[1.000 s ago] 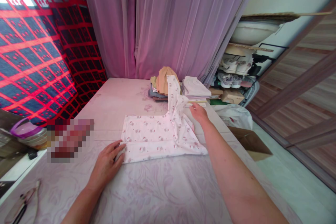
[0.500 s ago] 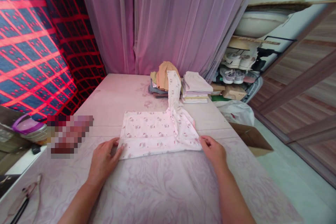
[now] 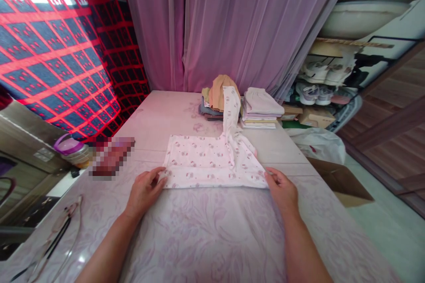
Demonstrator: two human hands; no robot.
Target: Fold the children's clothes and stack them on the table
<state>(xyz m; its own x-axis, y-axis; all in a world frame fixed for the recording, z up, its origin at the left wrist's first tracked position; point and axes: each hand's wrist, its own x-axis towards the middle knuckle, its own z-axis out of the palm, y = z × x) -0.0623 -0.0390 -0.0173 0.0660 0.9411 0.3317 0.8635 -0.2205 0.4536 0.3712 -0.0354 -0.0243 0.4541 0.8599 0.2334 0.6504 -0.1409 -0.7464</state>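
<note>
A pale pink long-sleeved top (image 3: 202,154) with small printed figures lies partly folded on the table. Its near edge runs straight between my two hands. My left hand (image 3: 149,188) pinches the near left corner between thumb and fingers. At the near right corner, my right hand (image 3: 282,188) grips the cloth the same way. One sleeve (image 3: 231,108) stretches away from me, its end resting against a pile of folded clothes (image 3: 217,97) with an orange-tan piece on top.
Beside that pile stands a stack of pale folded clothes (image 3: 262,106). Glasses and cords (image 3: 63,234) lie at the table's left; a blurred-out reddish object (image 3: 113,157) is beyond them. Past the right edge are a cardboard box (image 3: 341,181) and a shoe rack (image 3: 318,93).
The view has shifted left, so everything appears farther right. The top's near edge now looks straighter and more level. Both hands keep hold of its corners.
</note>
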